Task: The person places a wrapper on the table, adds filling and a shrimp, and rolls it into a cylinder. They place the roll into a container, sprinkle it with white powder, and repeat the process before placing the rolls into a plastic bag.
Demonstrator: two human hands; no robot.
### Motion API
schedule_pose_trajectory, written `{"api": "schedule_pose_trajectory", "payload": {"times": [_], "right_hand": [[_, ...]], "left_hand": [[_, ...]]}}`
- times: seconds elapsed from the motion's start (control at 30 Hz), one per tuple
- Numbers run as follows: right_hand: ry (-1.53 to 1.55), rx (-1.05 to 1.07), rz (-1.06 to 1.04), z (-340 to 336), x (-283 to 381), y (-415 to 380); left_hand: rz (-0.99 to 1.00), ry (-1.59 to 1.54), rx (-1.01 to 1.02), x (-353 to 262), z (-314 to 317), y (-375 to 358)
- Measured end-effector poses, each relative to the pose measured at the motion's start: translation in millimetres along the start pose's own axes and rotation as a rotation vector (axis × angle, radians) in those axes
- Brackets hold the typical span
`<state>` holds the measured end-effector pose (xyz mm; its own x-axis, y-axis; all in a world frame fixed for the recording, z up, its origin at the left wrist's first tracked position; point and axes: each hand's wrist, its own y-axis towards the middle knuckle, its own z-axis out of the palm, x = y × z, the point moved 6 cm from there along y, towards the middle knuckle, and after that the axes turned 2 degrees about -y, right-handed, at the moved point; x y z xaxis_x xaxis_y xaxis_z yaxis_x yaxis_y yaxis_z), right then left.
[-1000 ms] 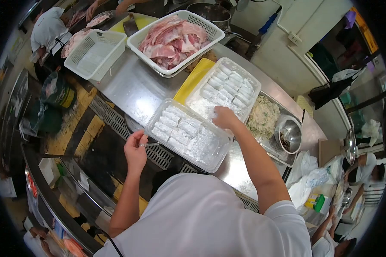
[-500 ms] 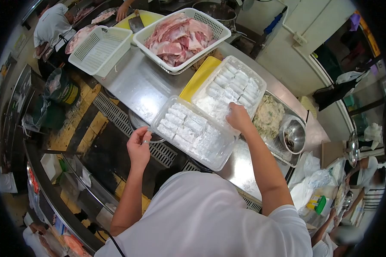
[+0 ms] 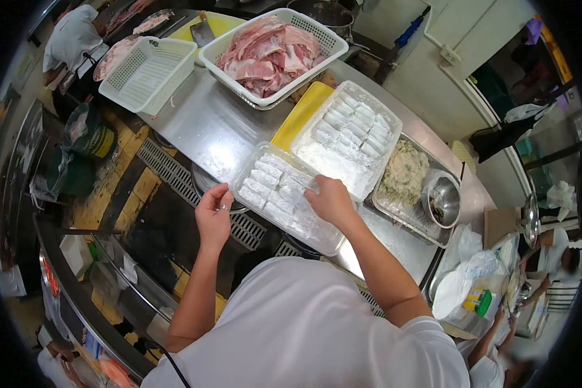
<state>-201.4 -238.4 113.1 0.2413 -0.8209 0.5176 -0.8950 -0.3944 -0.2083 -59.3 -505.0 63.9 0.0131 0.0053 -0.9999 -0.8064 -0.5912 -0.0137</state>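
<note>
Several white floured rolls (image 3: 265, 174) lie in rows in a clear plastic tray (image 3: 333, 244) close to my body. My left hand (image 3: 214, 213) is at that tray's left edge, fingers curled with the fingertips pinched together; anything between them is too small to tell. Over the tray's right part is my right hand (image 3: 330, 199), its fingers bent down toward the rolls and flour. What its fingertips hold, if anything, is hidden. Beyond it stands a second clear tray (image 3: 394, 129), with more white rolls (image 3: 349, 119) at its far side and loose flour at its near side.
A white basket (image 3: 333, 42) of raw meat (image 3: 271, 55) and another white basket (image 3: 147, 74) stand farther back on the steel table (image 3: 207, 123). To the right are a tray of pale filling (image 3: 404, 173) and a metal bowl (image 3: 443, 200). Other people work at the left and right edges.
My right hand has moved left and nearer my body, from the far tray to over the near one. My left hand has shifted only slightly.
</note>
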Motion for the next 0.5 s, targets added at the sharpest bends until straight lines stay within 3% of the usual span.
{"api": "schedule_pose_trajectory", "payload": {"times": [0.13, 0.27, 0.43, 0.5], "right_hand": [[0.009, 0.031, -0.027, 23, -8, -15], [-0.089, -0.054, -0.192, 52, 12, -13], [-0.321, -0.158, -0.302, 48, 30, -16], [-0.294, -0.108, -0.281, 51, 22, -21]], "left_hand": [[0.000, 0.008, 0.002, 7, -4, 6], [-0.020, 0.011, 0.021, 2, -1, 12], [-0.007, 0.017, 0.055, 0, 5, 17], [-0.010, 0.017, 0.058, -1, 6, 18]]}}
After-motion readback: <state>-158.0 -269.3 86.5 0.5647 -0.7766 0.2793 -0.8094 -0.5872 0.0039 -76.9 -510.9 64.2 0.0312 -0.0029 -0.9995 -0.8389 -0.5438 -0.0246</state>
